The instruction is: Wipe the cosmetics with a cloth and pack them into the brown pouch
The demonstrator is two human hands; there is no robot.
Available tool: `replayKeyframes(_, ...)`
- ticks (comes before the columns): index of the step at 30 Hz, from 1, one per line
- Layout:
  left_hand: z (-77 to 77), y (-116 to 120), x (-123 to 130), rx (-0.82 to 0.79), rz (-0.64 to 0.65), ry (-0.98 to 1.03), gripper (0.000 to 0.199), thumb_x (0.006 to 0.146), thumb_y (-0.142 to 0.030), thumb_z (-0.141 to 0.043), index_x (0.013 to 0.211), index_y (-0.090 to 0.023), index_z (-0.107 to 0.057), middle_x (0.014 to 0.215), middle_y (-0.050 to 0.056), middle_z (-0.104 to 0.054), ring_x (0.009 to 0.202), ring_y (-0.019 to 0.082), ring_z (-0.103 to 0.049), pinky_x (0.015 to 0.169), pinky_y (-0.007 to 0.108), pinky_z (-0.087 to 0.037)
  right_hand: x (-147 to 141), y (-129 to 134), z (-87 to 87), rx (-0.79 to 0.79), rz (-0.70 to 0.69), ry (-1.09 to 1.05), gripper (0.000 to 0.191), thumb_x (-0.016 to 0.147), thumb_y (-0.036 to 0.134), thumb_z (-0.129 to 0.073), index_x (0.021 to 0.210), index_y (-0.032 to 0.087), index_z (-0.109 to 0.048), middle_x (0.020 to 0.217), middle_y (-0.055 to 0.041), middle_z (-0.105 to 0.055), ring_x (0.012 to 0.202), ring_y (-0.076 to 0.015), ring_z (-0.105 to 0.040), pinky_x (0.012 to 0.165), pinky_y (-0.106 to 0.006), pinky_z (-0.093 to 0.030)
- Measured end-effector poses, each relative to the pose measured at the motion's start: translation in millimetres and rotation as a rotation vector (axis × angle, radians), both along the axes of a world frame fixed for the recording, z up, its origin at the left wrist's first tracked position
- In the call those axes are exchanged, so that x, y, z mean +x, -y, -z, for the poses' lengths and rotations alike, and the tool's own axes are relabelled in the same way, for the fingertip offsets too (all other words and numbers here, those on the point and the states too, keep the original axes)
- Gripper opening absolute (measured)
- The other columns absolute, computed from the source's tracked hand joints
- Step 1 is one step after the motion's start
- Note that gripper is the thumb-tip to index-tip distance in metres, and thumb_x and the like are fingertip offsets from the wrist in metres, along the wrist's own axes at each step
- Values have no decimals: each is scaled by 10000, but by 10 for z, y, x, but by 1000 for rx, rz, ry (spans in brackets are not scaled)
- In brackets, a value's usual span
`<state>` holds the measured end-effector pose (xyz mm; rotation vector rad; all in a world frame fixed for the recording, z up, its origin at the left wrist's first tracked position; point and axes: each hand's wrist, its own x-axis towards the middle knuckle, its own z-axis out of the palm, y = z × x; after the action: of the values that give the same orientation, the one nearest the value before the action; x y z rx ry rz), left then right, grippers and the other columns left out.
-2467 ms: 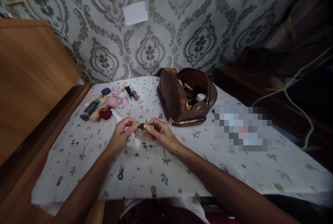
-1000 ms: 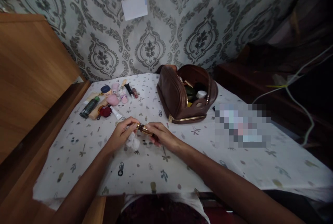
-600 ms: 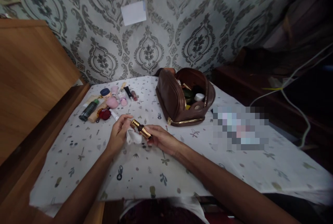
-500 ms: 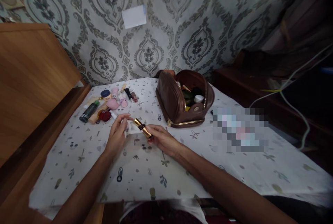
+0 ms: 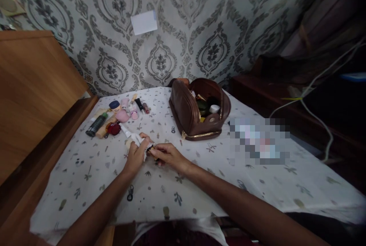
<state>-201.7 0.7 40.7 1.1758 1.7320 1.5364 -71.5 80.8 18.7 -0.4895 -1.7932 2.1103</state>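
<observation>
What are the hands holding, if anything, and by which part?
The right hand grips the gold tube by its near end; the left hand holds a bunched white cloth at the other end, the exact grip hidden.

Glossy, leather-look brown bag (image 5: pixel 184 110).

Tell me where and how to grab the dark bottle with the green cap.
Take the dark bottle by its middle, probably from above, fingers across its width: it lies long and slim on its side, the beige tube close along its right.
</observation>
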Motion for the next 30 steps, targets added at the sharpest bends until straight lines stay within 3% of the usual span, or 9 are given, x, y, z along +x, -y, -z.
replayKeyframes(8,27,-1,-3,26,-133,-37,184,849,-324,-440,889,-205,-574,705,-10,-641,722,185,-616,732,298,-458,25,101,-45,372,87,3,425,833,552,-563,658,169,-505,621,31,-455,539,-88,-439,498,-219,-321)
replayKeyframes(11,12,18,-4,44,-150,-65,233,869,-343,-417,889,-199,-599,700,-1,-663,705,189,-614,746,309,-454,33,111,-51,423,88,-20,425,856,542,-543,658,168,-506,668,19,-460,582,-94,-448,522,-217,-342)
replayKeyframes(16,-66,15,46,48,-217,77,321,896,-454,-441,865,-186,-615,627,5,-659,692,184,-617,731,294,-460,27,116,-23,259,-18,-54,493,831,642,-523,676,174,-487,689,18,-455,596,-103,-481,531,-221,-398)
replayKeyframes(20,-56,-27,66,77,-197,287,423,834,-584,-531,911,-173,-595,552,-20,-614,523,143,-559,517,234,-420,-8,142,-26,2,-105,-85,518,758,675,-593,702,165,-522,661,26,-490,594,-113,-543,563,-239,-444)
replayKeyframes(23,-23,-33,61,83,-176,352,471,815,-621,-553,972,-178,-589,606,-18,-633,509,127,-555,464,211,-402,-45,155,-19,-111,-78,-91,512,704,656,-663,716,154,-564,673,26,-535,603,-120,-588,589,-249,-466)
replayKeyframes(27,-6,-6,63,21,-62,247,505,874,-630,-451,1115,-204,-579,870,41,-701,692,158,-638,572,243,-488,-67,121,23,-192,41,-90,491,671,625,-710,745,151,-606,713,11,-595,636,-142,-638,581,-253,-490)
replayKeyframes(30,13,19,77,20,86,87,495,871,-564,-520,1222,-216,-547,1080,71,-677,895,193,-642,781,306,-517,-54,73,47,-156,99,-81,486,672,623,-707,755,155,-610,705,5,-615,603,-158,-654,484,-238,-475)
